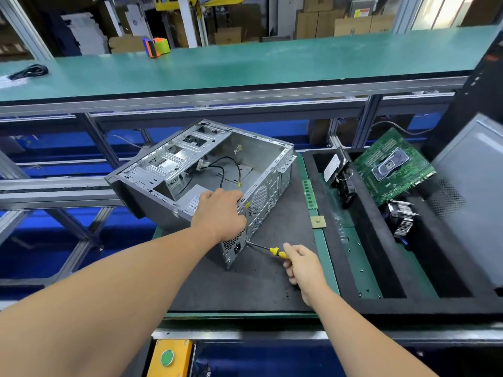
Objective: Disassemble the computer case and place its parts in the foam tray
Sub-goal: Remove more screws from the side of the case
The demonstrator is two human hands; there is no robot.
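An open grey computer case (174,170) lies on its side on a dark mat (258,281), with black cables and a power supply (190,202) inside. My left hand (219,213) grips the case's rear top edge over the power supply. My right hand (302,263) holds a yellow-handled screwdriver (276,251) whose tip touches the case's rear panel near the power socket. To the right stands a black foam tray (375,303). It holds a green motherboard (392,167), a hard drive (334,165) and a heatsink (402,219).
A RAM stick (309,194) and a CPU chip (318,222) lie on the tray's left rim. A grey side panel (473,191) leans at the far right. A green shelf (245,61) with a tape dispenser (156,47) runs behind. A yellow button box (168,357) sits below.
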